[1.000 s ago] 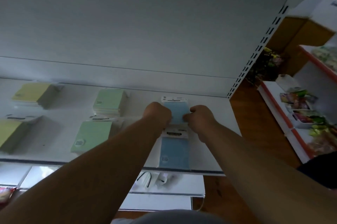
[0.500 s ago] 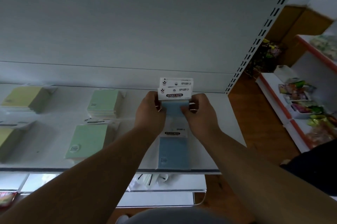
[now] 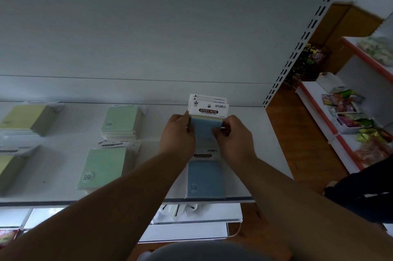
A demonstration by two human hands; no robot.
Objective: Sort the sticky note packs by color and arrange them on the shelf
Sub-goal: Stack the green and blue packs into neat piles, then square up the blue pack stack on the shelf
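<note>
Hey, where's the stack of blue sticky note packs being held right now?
The stack of blue packs is right of centre in the head view, held between the left hand and right hand, above the shelf and behind the flat blue pack.

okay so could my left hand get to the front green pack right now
Probably not straight away: the left hand and right hand both grip the held blue packs. Otherwise the front green pack lies uncovered on the shelf.
</note>
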